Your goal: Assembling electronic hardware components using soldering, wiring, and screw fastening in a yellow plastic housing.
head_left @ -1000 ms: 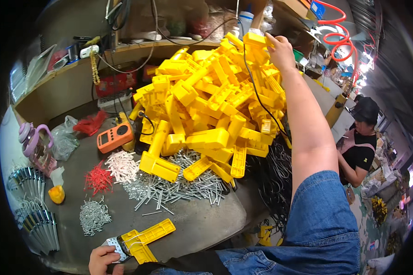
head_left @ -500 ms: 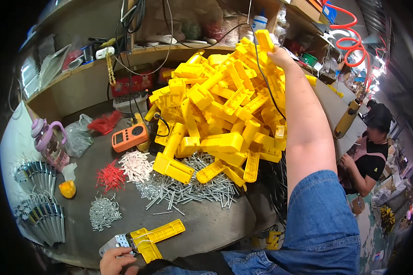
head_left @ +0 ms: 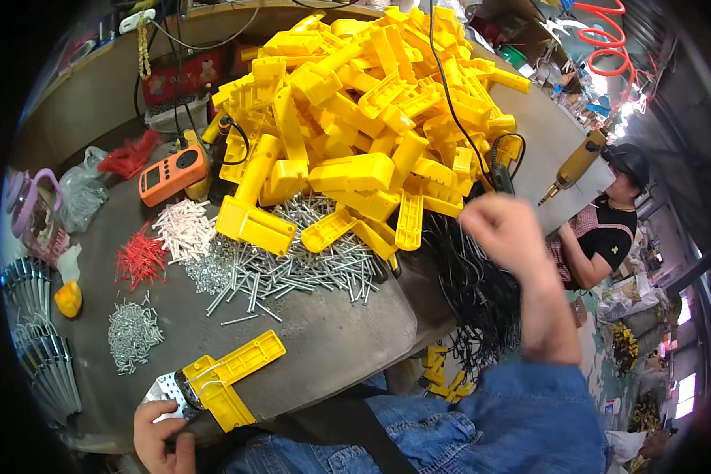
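Left hand (head_left: 159, 436) holds perforated plate (head_left: 167, 386) at seven o'clock, seemingly steadying; right hand (head_left: 504, 231), three o'clock, grip untellable; next calls for steadiness.

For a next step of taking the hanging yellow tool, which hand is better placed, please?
Right, probably: the right hand, though blurred, is nearer the hanging yellow tool, while the left hand touches the metal plate at lower left.

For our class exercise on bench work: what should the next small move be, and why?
Probably bring the right hand over to the yellow plastic housing: its ribbed side faces up, the left hand has fingers on the perforated metal plate at its end, and the right hand, blurred, is well apart from it.
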Motion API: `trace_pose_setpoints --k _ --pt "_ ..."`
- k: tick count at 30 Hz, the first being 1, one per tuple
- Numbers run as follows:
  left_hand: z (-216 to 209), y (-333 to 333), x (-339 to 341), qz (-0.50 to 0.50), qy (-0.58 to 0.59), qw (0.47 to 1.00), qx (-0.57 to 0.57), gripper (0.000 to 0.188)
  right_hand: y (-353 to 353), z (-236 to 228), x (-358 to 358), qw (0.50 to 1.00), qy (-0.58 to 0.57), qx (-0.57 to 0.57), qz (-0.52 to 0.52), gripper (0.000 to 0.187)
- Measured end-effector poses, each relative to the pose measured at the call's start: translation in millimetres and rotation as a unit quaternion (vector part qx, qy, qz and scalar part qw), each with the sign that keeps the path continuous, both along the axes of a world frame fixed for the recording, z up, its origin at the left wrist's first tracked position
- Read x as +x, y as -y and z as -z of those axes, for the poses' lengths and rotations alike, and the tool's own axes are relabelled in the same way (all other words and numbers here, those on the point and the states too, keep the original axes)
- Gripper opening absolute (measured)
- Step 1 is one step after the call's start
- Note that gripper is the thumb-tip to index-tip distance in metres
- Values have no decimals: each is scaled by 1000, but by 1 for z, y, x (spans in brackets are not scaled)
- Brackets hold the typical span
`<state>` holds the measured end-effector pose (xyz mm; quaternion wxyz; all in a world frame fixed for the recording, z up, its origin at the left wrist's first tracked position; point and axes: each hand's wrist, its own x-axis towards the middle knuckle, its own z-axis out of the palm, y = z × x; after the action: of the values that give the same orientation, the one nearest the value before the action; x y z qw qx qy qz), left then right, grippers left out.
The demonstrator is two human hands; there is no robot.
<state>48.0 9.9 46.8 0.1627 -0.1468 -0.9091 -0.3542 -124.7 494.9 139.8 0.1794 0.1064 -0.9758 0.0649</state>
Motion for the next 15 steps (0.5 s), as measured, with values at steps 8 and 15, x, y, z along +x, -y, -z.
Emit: trace_pose_setpoints --k 8,15 --pt "13 6 12 19 -11 1000 19 16 -49 57 5 962 205 -136 120 36" --pt "15 18 38 4 -40 997 63 16 -73 18 -13 963 116 -202 133 26"
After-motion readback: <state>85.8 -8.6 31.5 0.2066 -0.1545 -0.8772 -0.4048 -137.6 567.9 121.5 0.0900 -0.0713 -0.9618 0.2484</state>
